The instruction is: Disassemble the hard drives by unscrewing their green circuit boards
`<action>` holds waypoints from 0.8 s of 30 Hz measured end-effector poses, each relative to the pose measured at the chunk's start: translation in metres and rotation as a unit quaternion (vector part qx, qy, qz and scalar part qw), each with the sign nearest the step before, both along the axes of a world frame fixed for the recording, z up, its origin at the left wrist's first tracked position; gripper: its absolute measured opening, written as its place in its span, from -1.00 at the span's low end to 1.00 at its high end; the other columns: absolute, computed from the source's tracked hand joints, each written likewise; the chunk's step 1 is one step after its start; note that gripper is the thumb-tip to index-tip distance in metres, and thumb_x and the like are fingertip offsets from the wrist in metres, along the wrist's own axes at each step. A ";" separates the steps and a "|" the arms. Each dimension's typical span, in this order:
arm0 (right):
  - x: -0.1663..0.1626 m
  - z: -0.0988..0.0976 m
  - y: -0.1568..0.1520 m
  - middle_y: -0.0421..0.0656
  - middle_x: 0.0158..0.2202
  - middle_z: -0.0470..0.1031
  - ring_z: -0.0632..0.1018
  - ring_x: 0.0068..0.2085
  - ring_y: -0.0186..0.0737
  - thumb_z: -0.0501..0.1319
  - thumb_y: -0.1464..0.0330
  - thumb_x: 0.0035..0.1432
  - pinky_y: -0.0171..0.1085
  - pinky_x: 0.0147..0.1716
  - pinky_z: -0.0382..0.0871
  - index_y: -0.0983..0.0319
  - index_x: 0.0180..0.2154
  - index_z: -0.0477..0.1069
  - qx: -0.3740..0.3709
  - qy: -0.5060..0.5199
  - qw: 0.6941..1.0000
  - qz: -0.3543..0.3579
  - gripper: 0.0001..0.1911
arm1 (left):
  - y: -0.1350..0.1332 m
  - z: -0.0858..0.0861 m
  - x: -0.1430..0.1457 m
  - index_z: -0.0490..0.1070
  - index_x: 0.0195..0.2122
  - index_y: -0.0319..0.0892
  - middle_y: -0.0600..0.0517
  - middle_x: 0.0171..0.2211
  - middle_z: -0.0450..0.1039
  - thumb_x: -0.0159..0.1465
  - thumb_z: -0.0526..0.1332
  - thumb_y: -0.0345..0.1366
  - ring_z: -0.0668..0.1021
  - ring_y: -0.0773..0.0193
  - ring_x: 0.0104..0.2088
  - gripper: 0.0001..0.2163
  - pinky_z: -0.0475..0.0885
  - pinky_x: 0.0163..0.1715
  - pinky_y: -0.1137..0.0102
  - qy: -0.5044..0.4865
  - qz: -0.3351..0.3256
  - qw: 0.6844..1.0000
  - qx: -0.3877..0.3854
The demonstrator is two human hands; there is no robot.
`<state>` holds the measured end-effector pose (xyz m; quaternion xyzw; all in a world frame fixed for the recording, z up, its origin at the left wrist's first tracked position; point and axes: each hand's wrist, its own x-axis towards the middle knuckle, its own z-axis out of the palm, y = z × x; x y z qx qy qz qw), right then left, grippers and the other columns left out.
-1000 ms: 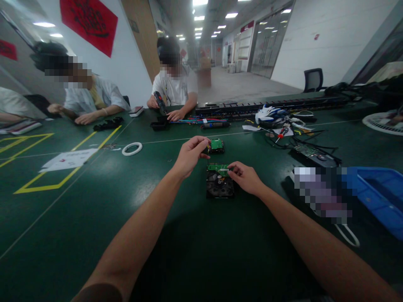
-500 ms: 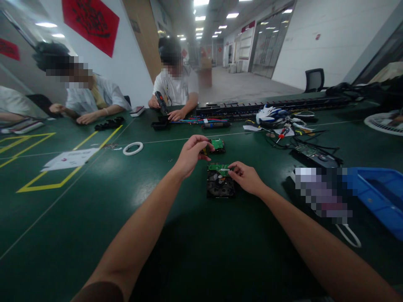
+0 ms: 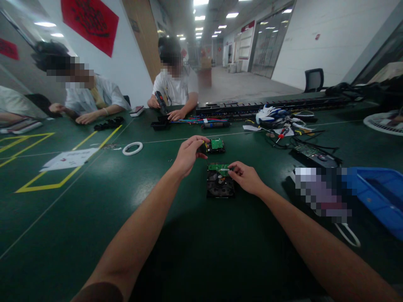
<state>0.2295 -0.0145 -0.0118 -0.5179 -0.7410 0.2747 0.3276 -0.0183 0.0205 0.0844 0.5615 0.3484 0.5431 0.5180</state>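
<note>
A hard drive (image 3: 221, 186) with a green circuit board (image 3: 214, 167) along its far end lies on the table before me. My right hand (image 3: 246, 176) is at its far right corner, fingertips pinched together over the board. A thin pale strip (image 3: 224, 169) shows by those fingertips; whether they grip it or the drive's edge, I cannot tell. My left hand (image 3: 189, 156) is raised beyond the drive's far left corner, thumb and fingers closed on a small dark piece (image 3: 202, 148). Just right of that hand sits a second, smaller device (image 3: 217, 144) with a green board.
To the left are a white ring (image 3: 132, 148) and paper sheets (image 3: 71, 158). A blue bin (image 3: 378, 188), another drive-like unit (image 3: 316, 155), gloves (image 3: 269, 114) and a red screwdriver (image 3: 283, 133) lie right. Across the table, a person (image 3: 176, 86) holds a power tool (image 3: 161, 102).
My left hand has shifted slightly left, away from the smaller green-board device, and the dark piece in its fingers now shows more plainly. My right hand has stayed at the hard drive.
</note>
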 end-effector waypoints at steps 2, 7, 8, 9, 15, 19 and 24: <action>0.000 0.000 0.000 -0.21 -0.36 0.51 0.49 -0.40 -0.27 0.21 0.19 0.30 -0.27 -0.40 0.32 0.14 -0.05 0.45 0.001 0.000 1.000 0.003 -0.76 | -0.001 0.001 0.000 0.52 -0.22 -0.18 -0.07 -0.23 0.48 0.25 0.19 -0.25 0.53 0.20 -0.20 -0.83 0.50 -0.50 0.46 -0.008 -0.013 1.000 -0.001; 0.001 -0.001 0.001 -0.21 -0.35 0.51 0.49 -0.39 -0.27 0.20 0.19 0.31 -0.26 -0.39 0.33 0.14 -0.04 0.45 0.003 -0.004 1.000 0.000 -0.75 | -0.002 0.001 0.002 0.46 -0.16 -0.18 -0.05 -0.26 0.48 0.28 0.18 -0.28 0.56 0.18 -0.20 -0.84 0.57 -0.40 0.36 -0.049 -0.054 0.997 -0.007; 0.001 -0.002 0.001 -0.21 -0.35 0.51 0.50 -0.39 -0.26 0.20 0.18 0.31 -0.26 -0.39 0.33 0.14 -0.04 0.45 0.002 -0.004 1.000 -0.001 -0.75 | -0.002 0.001 0.002 0.45 -0.18 -0.18 -0.05 -0.26 0.48 0.29 0.18 -0.27 0.56 0.18 -0.20 -0.85 0.59 -0.36 0.32 -0.053 -0.056 0.997 -0.007; 0.001 -0.002 0.001 -0.21 -0.35 0.51 0.50 -0.39 -0.26 0.20 0.18 0.31 -0.26 -0.39 0.33 0.14 -0.05 0.45 0.002 -0.004 1.000 -0.001 -0.75 | -0.002 0.001 0.002 0.45 -0.19 -0.19 -0.04 -0.26 0.48 0.30 0.19 -0.26 0.56 0.19 -0.19 -0.86 0.60 -0.32 0.29 -0.056 -0.058 0.997 -0.007; 0.000 -0.001 0.000 -0.21 -0.36 0.51 0.48 -0.41 -0.27 0.19 0.18 0.31 -0.27 -0.41 0.31 0.14 -0.04 0.44 0.001 0.001 1.000 0.002 -0.74 | -0.005 -0.001 0.005 0.46 -0.20 -0.19 -0.03 -0.25 0.48 0.28 0.30 -0.14 0.55 0.22 -0.18 -0.78 0.60 -0.29 0.33 -0.030 -0.068 0.997 0.013; 0.000 0.001 -0.001 -0.21 -0.35 0.51 0.49 -0.40 -0.26 0.20 0.18 0.31 -0.26 -0.40 0.32 0.14 -0.05 0.44 -0.005 0.003 1.000 0.005 -0.75 | -0.006 -0.001 0.003 0.51 -0.21 -0.18 -0.03 -0.23 0.49 0.25 0.34 -0.13 0.54 0.24 -0.18 -0.77 0.56 -0.37 0.43 0.001 -0.048 0.998 0.031; -0.001 0.000 -0.001 -0.21 -0.34 0.52 0.48 -0.40 -0.27 0.19 0.18 0.31 -0.25 -0.41 0.33 0.13 -0.03 0.44 -0.012 0.004 1.000 0.000 -0.74 | -0.007 0.000 0.001 0.58 -0.14 -0.15 -0.06 -0.11 0.53 0.25 0.31 -0.13 0.54 0.24 -0.16 -0.75 0.48 -0.46 0.51 0.037 -0.024 0.998 0.033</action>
